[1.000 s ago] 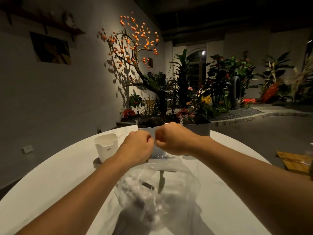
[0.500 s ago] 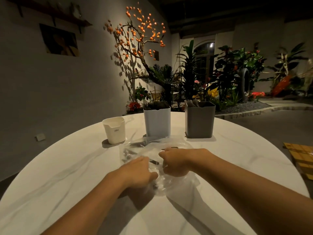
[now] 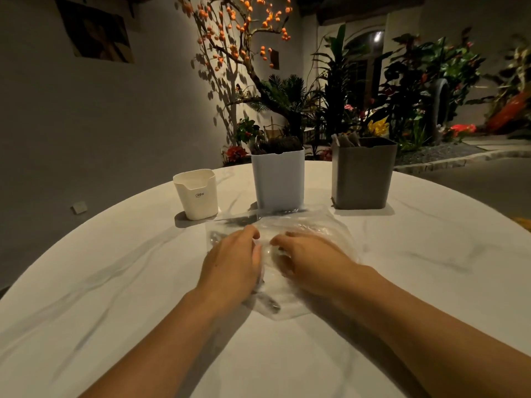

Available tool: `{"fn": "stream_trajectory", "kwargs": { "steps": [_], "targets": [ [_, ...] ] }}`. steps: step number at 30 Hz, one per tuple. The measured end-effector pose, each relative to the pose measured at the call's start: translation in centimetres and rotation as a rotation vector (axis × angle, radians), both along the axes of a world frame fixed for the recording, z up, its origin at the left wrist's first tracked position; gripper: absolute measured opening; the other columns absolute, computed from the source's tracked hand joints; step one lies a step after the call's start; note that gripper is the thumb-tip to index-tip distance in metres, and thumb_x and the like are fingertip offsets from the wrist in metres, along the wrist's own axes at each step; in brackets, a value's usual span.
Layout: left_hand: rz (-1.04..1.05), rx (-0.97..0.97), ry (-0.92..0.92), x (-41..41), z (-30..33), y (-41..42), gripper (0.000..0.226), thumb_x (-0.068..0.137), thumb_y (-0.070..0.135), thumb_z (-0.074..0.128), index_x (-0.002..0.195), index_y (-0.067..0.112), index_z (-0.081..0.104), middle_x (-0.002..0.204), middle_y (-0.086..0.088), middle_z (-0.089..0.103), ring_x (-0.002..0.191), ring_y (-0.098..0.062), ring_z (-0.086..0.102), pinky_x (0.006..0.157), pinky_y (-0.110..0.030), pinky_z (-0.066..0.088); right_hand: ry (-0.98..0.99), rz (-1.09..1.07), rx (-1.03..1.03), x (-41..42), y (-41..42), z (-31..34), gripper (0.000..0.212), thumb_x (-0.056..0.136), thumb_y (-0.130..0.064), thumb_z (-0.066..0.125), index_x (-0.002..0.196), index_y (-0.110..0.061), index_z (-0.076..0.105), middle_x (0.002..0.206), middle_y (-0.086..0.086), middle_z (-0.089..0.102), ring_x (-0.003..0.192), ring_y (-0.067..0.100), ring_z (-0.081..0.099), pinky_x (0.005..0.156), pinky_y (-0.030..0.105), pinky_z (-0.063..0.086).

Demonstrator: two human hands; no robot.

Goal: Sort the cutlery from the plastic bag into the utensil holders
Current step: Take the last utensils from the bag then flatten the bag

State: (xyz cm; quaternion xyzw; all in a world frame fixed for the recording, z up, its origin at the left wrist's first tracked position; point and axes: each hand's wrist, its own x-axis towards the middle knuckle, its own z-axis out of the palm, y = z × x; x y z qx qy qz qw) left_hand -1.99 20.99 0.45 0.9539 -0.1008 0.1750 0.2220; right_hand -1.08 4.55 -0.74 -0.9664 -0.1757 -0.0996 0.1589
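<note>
Both hands, left hand (image 3: pixel 232 261) and right hand (image 3: pixel 309 261), seemingly pinch the plastic bag (image 3: pixel 324 228) open; next, pull cutlery toward holders at 12 o'clock

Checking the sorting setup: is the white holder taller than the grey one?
No. The white holder is clearly shorter than the grey holder.

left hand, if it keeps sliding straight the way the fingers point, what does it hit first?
Likely the pale blue rectangular plastic holder. The left hand lies on the clear plastic bag, fingers pointing away and slightly right, so it would cross more bag first. Depth is unclear; it could pass between that holder and the small white cup-shaped holder.
</note>
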Motion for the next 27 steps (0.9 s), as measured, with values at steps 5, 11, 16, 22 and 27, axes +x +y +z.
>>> {"fn": "stream_trajectory", "kwargs": {
  "steps": [5, 11, 16, 22, 27],
  "targets": [
    [-0.064, -0.040, 0.106, -0.1, -0.4, 0.6, 0.047, 0.100, 0.018, 0.054, 0.144, 0.032, 0.045, 0.148, 0.007, 0.045, 0.133, -0.017, 0.044, 0.112, -0.033, 0.038, 0.079, 0.050, 0.188, -0.5, 0.1, 0.9, 0.045, 0.097, -0.027, 0.061, 0.141, -0.027, 0.050, 0.140, -0.003, 0.053, 0.125, 0.018, 0.054, 0.108, 0.031, 0.045],
    [-0.110, -0.052, 0.004, -0.1, -0.1, 1.3, 0.043, 0.089, 0.001, 0.062, 0.113, 0.037, 0.060, 0.123, 0.018, 0.054, 0.119, -0.006, 0.045, 0.103, -0.022, 0.038, 0.172, 0.031, 0.023, -2.7, -1.3, 3.4, 0.045, 0.096, -0.030, 0.064, 0.139, -0.025, 0.051, 0.135, -0.003, 0.056, 0.115, 0.018, 0.054, 0.097, 0.027, 0.047],
    [-0.123, -0.063, 0.013, -0.6, -0.6, 1.2, 0.018, 0.094, 0.024, 0.062, 0.106, 0.034, 0.054, 0.103, 0.016, 0.057, 0.093, -0.004, 0.055, 0.080, -0.022, 0.049, 0.154, -0.136, -0.206, -3.2, -0.1, 3.1, 0.047, 0.089, -0.060, 0.061, 0.118, -0.023, 0.061, 0.112, -0.003, 0.059, 0.095, 0.014, 0.055, 0.085, 0.028, 0.052],
    [-0.147, -0.182, 0.112, -0.6, -0.4, 1.6, 0.026, 0.094, 0.015, 0.060, 0.113, 0.032, 0.052, 0.104, 0.014, 0.059, 0.091, -0.005, 0.060, 0.079, -0.025, 0.055, 0.121, -0.153, -0.028, -2.6, -0.5, 2.8, 0.028, 0.093, -0.031, 0.068, 0.120, -0.023, 0.069, 0.103, -0.003, 0.067, 0.089, 0.014, 0.058, 0.083, 0.021, 0.049],
    [-0.198, -0.330, 0.188, -0.4, -0.5, 1.5, 0.036, 0.084, 0.008, 0.073, 0.110, 0.027, 0.057, 0.103, 0.009, 0.063, 0.088, -0.006, 0.065, 0.074, -0.017, 0.056, 0.063, -0.239, -0.044, -2.2, 0.9, 1.8, 0.052, 0.093, -0.066, 0.046, 0.119, -0.026, 0.066, 0.106, -0.004, 0.068, 0.091, 0.013, 0.062, 0.084, 0.029, 0.055]
  ]
}}
